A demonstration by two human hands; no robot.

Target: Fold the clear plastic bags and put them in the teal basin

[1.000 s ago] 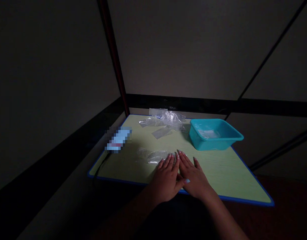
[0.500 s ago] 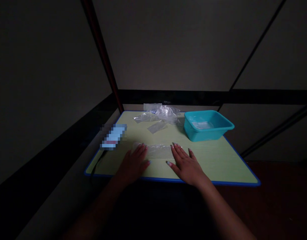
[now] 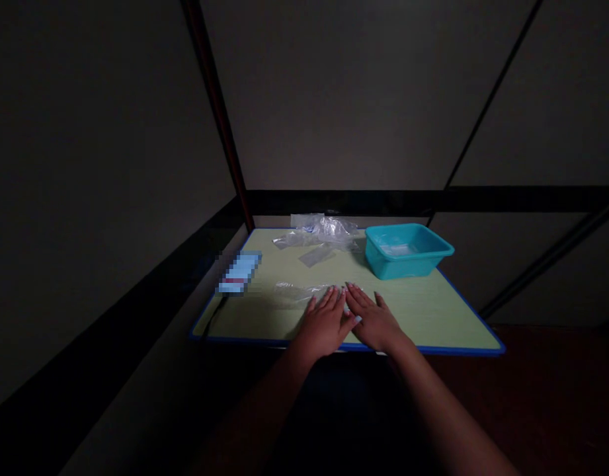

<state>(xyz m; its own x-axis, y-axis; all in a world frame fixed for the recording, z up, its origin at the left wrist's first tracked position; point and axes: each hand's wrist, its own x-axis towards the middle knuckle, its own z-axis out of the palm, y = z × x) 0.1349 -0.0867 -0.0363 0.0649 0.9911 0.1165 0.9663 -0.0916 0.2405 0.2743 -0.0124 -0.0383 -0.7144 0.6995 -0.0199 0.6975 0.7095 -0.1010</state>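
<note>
Left hand (image 3: 324, 325), right hand (image 3: 376, 322) flat, fingers spread, side by side on plastic bag (image 3: 301, 295) near front edge of counter (image 3: 413, 317); grip released, both. Counter pale green, blue-edged, against dark wall (image 3: 334, 99). Bare surface right of right hand. Teal basin (image 3: 403, 268) far right, clear plastic inside. Loose bags (image 3: 328, 231) at back; blurred phone-like object (image 3: 239, 272) left.
</note>
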